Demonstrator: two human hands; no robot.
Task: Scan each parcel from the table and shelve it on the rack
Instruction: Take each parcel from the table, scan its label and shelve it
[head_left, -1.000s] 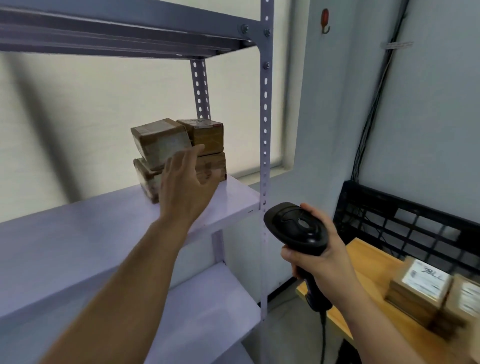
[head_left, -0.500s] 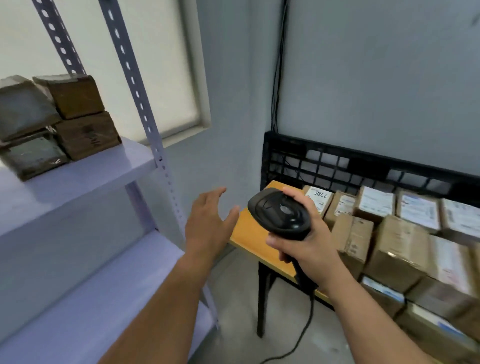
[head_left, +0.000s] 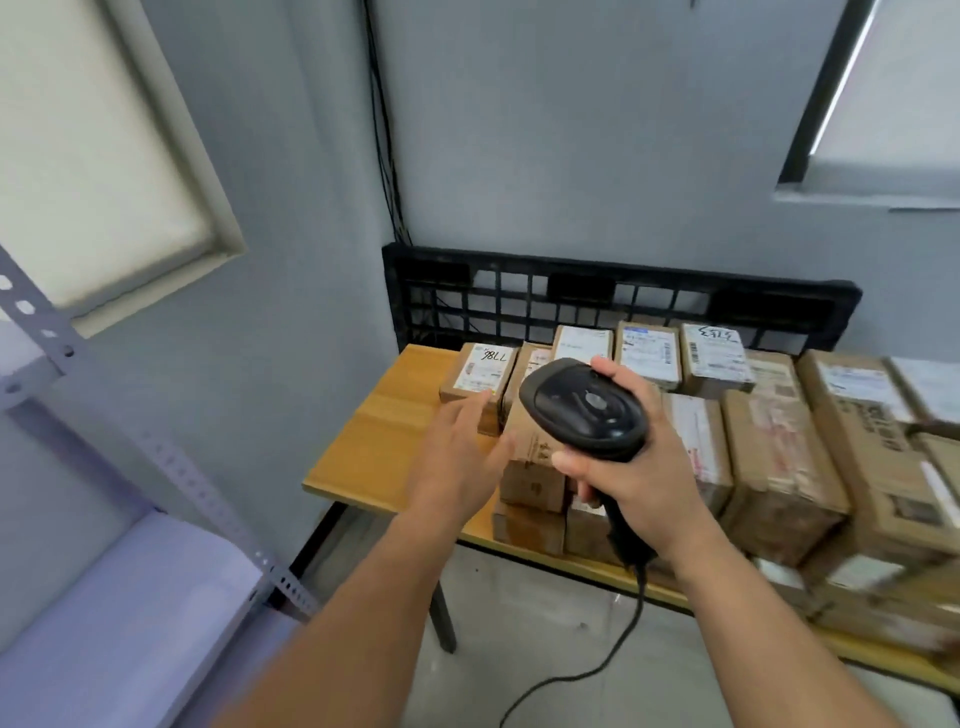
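View's swung off the rack (head_left: 130, 597) (just a sliver at far left now) and the left hand (head_left: 457, 462), empty with fingers spread, has reached over the tabletop (head_left: 384, 436) almost to the corner parcel (head_left: 480, 371), so I'd guess next pickup is on. Right hand (head_left: 639, 483) is wrapped round the scanner (head_left: 587, 410) above the other boxes (head_left: 779, 457). Bare wood left of that parcel leaves room to come in; rightward they sit packed tight up to the black grid (head_left: 519, 296).

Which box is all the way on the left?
The back-row parcel marked with black handwriting, just beyond the left hand; all other parcels sit further right.
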